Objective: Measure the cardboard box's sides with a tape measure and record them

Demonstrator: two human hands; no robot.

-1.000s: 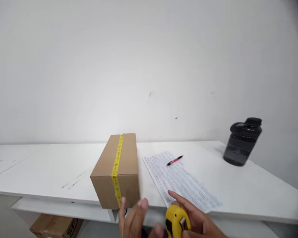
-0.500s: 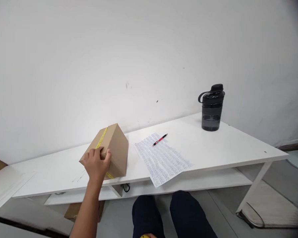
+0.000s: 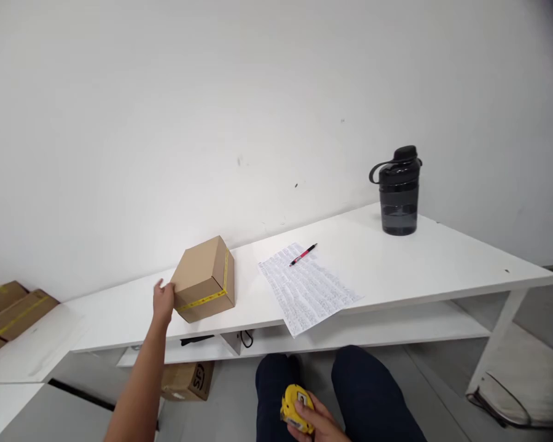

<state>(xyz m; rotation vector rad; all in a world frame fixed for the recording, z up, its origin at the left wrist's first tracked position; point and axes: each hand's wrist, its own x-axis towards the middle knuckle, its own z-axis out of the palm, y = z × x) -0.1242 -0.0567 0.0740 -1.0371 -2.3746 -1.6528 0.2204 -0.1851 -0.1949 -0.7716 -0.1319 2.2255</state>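
Note:
A brown cardboard box [image 3: 205,279] with yellow tape stands on the white table [image 3: 396,264], turned onto another face. My left hand [image 3: 163,301] reaches out and touches the box's left side, fingers pressed against it. My right hand [image 3: 314,422] rests low over my lap, closed around a yellow tape measure [image 3: 294,408]. A printed sheet of paper [image 3: 306,287] lies to the right of the box with a red and black pen [image 3: 303,254] on its far corner.
A dark water bottle [image 3: 399,191] stands at the table's far right. Several taped cardboard boxes [image 3: 10,310] sit at the left edge, and another box [image 3: 188,380] lies on the floor under the table. My legs [image 3: 341,393] are in front of the table.
The box has been tipped over onto another face, and my left hand slid from its top to its left side. My right hand with the tape measure has come into view over my lap.

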